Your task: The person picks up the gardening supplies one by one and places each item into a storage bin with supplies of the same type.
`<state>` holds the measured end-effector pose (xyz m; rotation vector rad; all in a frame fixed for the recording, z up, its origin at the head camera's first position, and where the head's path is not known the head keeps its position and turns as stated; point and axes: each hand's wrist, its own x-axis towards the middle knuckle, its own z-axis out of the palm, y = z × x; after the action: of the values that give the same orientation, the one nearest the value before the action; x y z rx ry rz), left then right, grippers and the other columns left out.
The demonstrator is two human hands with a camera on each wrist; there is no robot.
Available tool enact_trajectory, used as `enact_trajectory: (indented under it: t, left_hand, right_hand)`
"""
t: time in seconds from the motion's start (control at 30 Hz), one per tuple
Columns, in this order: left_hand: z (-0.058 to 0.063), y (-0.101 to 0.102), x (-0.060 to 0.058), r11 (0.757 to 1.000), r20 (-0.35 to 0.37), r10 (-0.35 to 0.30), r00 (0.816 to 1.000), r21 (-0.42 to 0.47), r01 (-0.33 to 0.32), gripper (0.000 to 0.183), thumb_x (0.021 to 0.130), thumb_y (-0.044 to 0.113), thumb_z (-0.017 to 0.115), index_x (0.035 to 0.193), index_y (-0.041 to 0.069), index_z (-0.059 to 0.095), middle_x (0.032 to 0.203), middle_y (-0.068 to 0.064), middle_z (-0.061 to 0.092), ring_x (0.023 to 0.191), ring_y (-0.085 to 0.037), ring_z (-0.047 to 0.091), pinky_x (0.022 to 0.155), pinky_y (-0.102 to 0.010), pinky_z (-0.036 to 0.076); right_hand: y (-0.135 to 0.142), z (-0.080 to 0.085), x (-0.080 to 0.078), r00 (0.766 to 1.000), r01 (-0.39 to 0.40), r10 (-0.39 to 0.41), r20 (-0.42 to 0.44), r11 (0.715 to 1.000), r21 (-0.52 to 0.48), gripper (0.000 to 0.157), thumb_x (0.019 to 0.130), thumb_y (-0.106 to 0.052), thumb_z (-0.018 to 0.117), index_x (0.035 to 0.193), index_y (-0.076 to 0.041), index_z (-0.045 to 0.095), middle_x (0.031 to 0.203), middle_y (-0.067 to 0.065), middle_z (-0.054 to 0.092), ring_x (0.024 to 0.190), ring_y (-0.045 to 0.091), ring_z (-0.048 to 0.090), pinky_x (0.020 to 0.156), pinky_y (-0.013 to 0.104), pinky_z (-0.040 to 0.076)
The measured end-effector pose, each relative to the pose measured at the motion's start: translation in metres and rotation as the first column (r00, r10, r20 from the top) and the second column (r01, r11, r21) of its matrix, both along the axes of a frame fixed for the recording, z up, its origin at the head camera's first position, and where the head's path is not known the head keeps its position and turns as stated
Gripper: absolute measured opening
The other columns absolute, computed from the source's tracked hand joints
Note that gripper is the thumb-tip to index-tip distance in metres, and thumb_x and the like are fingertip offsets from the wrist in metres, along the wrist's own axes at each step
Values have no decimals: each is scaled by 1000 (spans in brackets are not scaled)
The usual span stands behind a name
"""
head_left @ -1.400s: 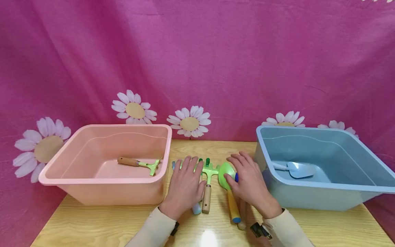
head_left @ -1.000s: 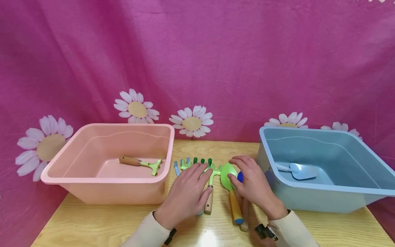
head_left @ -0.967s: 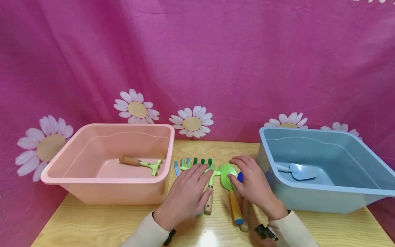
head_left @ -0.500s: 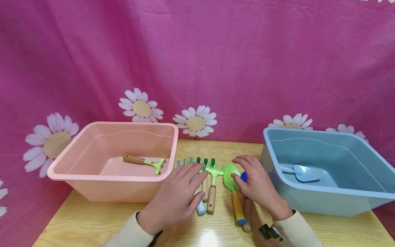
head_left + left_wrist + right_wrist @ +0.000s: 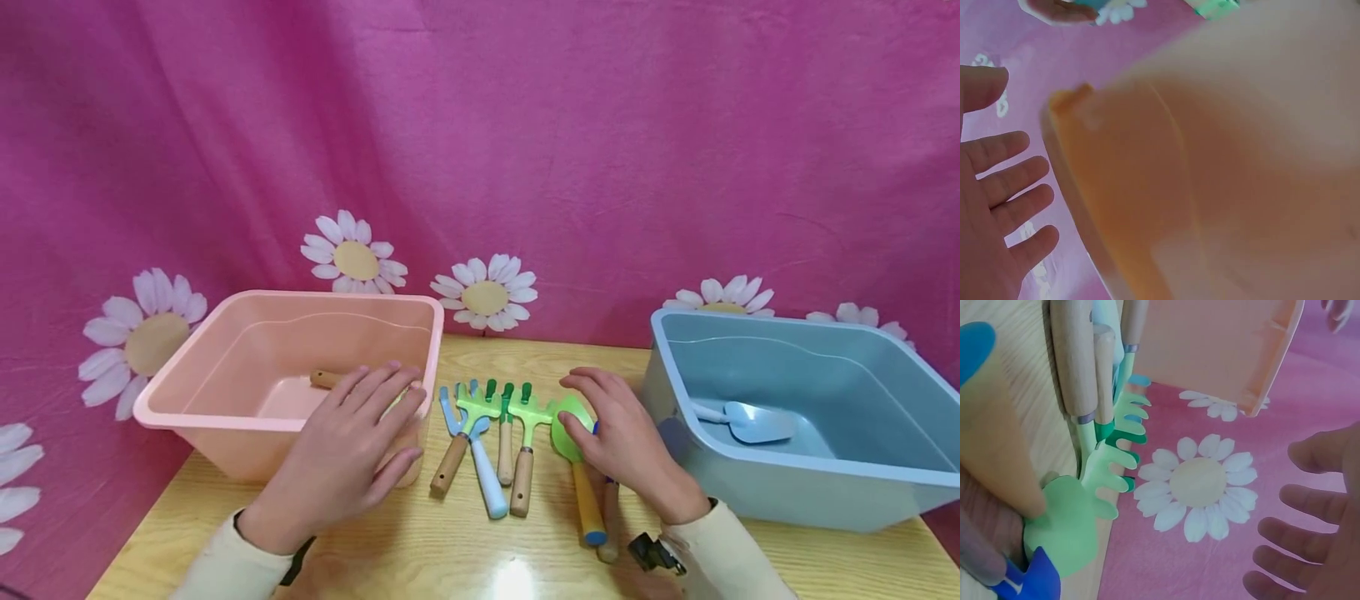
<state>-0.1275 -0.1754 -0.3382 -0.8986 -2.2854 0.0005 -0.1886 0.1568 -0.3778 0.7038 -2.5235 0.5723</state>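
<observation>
My left hand (image 5: 345, 458) hovers at the front right rim of the pink tub (image 5: 225, 421), fingers extended and holding nothing. Behind it shows the wooden handle of a small hand rake (image 5: 324, 379) inside that tub; the hand covers most of the rake's head. Above a green trowel with a yellow handle (image 5: 587, 500) is my right hand (image 5: 628, 437), its fingers loose and grasping nothing. Partly under this hand lies a dark blue tool with a wooden handle (image 5: 1035, 581). Between the hands are a green rake (image 5: 450, 462), a light blue fork (image 5: 487, 479), a dark green rake (image 5: 506, 450) and another green rake (image 5: 522, 479).
On the right stands a blue tub (image 5: 795, 492) with a light blue trowel (image 5: 757, 423) inside. Both tubs rest on a wooden table (image 5: 420, 550). A magenta cloth with daisies (image 5: 555, 167) hangs behind.
My left hand has moved left, from above the rakes and fork to the pink tub's rim, uncovering those tools. The right hand stays over the green trowel. The head view has shifted slightly left.
</observation>
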Motion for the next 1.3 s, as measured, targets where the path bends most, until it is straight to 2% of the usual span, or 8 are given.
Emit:
enact_trajectory:
  t: [0.13, 0.33, 0.53, 0.77, 0.9, 1.0, 1.1, 1.3]
  left_hand:
    - [-1, -19, -1, 999, 5, 23, 1000, 30, -23, 64, 102, 55, 27, 130, 7, 60, 139, -13, 58, 131, -33, 52, 113, -49, 34]
    - [-3, -50, 0, 994, -36, 61, 997, 91, -57, 74, 96, 67, 32, 126, 6, 62, 130, -16, 63, 122, -35, 55, 108, -49, 35]
    - [-5, -81, 4, 983, -97, 66, 993, 178, -48, 74, 94, 65, 41, 126, 2, 63, 123, -18, 65, 116, -38, 56, 100, -51, 36]
    - [-9, -108, 6, 967, -125, 138, 982, 232, -106, 80, 90, 71, 44, 123, 1, 64, 123, -19, 65, 115, -39, 55, 98, -53, 35]
    - [-13, -121, 6, 959, -133, 142, 981, 263, -103, 80, 89, 70, 47, 122, -1, 65, 121, -20, 66, 111, -39, 57, 97, -52, 35]
    - [-20, -131, 6, 950, -123, 146, 982, 293, -105, 80, 90, 70, 47, 121, -2, 65, 119, -20, 67, 109, -40, 59, 96, -52, 36]
    - [-31, -137, 5, 941, -108, 154, 982, 319, -113, 79, 89, 71, 48, 118, 0, 67, 115, -19, 68, 104, -39, 59, 93, -52, 36]
    - [-59, -136, -5, 910, -150, 198, 969, 395, -125, 70, 87, 70, 53, 95, 2, 68, 90, -13, 67, 84, -36, 58, 80, -52, 32]
  right_hand:
    - [-2, 4, -1, 1000, -4, 4, 23, 1000, 14, 41, 85, -20, 74, 121, -4, 64, 128, 17, 62, 120, 36, 56, 97, 53, 49]
    - [-6, 8, -3, 999, -27, 26, 33, 999, 30, 42, 86, -21, 74, 123, -5, 63, 129, 17, 61, 120, 35, 57, 98, 52, 49]
    - [-8, 14, -4, 998, -35, 32, 52, 998, 49, 43, 86, -23, 74, 124, -5, 63, 132, 18, 60, 123, 36, 56, 99, 53, 50]
    - [-7, 19, -3, 997, -27, 21, 78, 997, 75, 43, 86, -23, 74, 125, -6, 62, 135, 19, 58, 125, 38, 55, 100, 55, 49]
    - [-7, 18, -2, 996, -23, 15, 83, 996, 92, 42, 87, -22, 73, 125, -7, 62, 135, 18, 58, 126, 38, 55, 100, 55, 49]
    - [-7, 18, -3, 996, -23, 14, 84, 994, 111, 41, 87, -22, 74, 124, -8, 63, 135, 17, 59, 125, 37, 56, 99, 54, 50]
    - [-10, 18, -6, 995, -35, 22, 96, 990, 136, 42, 87, -22, 74, 125, -8, 63, 135, 17, 59, 124, 36, 56, 98, 53, 51]
    - [-13, 18, -10, 994, -51, 34, 105, 986, 158, 42, 87, -22, 74, 124, -8, 63, 135, 17, 58, 124, 35, 56, 96, 52, 52]
